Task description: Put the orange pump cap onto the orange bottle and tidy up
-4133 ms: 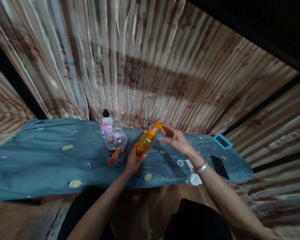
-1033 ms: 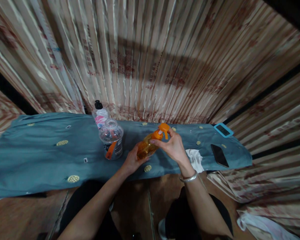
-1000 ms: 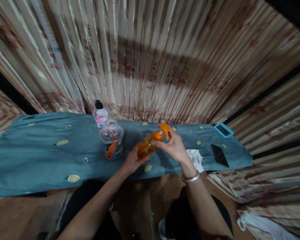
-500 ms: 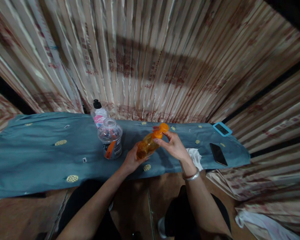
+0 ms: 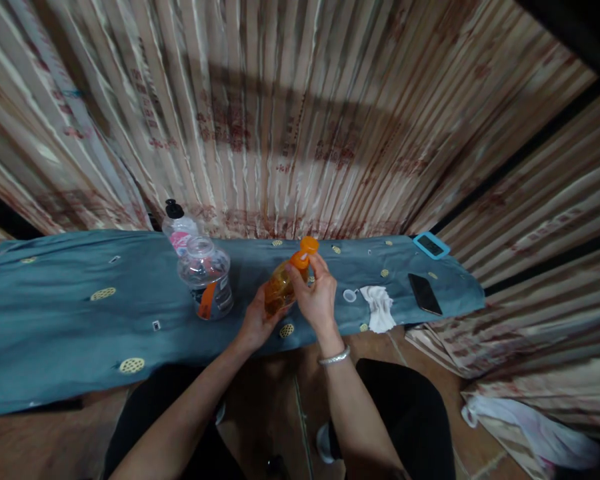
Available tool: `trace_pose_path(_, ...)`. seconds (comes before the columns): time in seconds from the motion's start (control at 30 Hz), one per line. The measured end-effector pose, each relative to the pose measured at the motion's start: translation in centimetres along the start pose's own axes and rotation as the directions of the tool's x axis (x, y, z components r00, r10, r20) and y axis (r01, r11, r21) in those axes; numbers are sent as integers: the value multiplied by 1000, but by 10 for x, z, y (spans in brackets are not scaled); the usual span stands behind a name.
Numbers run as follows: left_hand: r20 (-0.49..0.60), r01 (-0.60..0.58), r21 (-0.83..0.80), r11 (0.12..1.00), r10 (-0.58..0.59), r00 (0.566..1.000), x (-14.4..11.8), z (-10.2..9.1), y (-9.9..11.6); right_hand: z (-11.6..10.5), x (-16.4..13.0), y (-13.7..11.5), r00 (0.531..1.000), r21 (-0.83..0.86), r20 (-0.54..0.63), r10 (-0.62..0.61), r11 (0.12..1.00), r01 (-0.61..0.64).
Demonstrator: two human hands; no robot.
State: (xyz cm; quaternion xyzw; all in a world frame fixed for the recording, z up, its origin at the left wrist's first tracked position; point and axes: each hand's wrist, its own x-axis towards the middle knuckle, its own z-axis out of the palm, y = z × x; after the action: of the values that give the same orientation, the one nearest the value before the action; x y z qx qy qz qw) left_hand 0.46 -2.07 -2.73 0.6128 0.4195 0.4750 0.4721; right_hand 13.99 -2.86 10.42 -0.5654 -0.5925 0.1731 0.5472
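Since a moment ago, the right hand [image 5: 316, 300] has closed round the pump top [image 5: 304, 250] of the orange bottle [image 5: 280, 290], which the left hand [image 5: 254, 323] grips low, tilted above the blue-clothed tabletop [image 5: 80, 313]. Twisting carelessly could spill soap. Striped curtains [image 5: 280, 120] hang behind.

Amber pump bottle [image 5: 280, 290] (orange pump head), tilted, held above blue cloth
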Motion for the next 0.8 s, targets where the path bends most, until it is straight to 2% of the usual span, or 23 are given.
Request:
trace_pose_path(0.13, -26, 12, 25, 1000, -11, 1000, 0, -4, 9, -16, -9, 15, 990, -1, 139, 17, 1000, -17)
trace_pose_path(0.23, -42, 19, 56, 998, -17, 999, 0, -7, 15, -43, -17, 53, 983, -64, 135, 128, 991, -120)
trace_pose_path(0.3, -65, 21, 66, 998, -17, 998, 1, -8, 17, -64, -17, 87, 970, -236, 120, 212, 955, -179)
trace_pose_path(0.33, -78, 18, 68, 998, -13, 997, 2, -8, 17, -75, -15, 105, 960, -379, 115, 254, 905, -194)
trace_pose_path(0.4, -109, 10, 77, 997, -1, 994, 4, -9, 16, -91, -10, 136, 919, -677, 124, 375, 709, -198)
trace_pose_path(0.47, -153, 4, 98, 995, 11, 988, 6, -11, 14, -99, -6, 157, 902, -749, 104, 418, 630, -205)
trace_pose_path(0.53, -201, -1, 125, 992, 26, 979, 10, -14, 12, -95, -8, 164, 901, -766, 121, 417, 616, -182)
trace_pose_path(0.63, -240, 4, 159, 987, 35, 970, 16, -18, 9, -67, -22, 154, 900, -754, 207, 384, 648, -104)
trace_pose_path(0.73, -265, 11, 154, 988, 30, 964, 20, -19, 8, -40, -35, 139, 874, -652, 383, 300, 758, 25)
trace_pose_path(0.8, -271, 8, 145, 989, 32, 962, 21, -19, 8, -40, -35, 138, 883, -553, 418, 215, 831, 59)
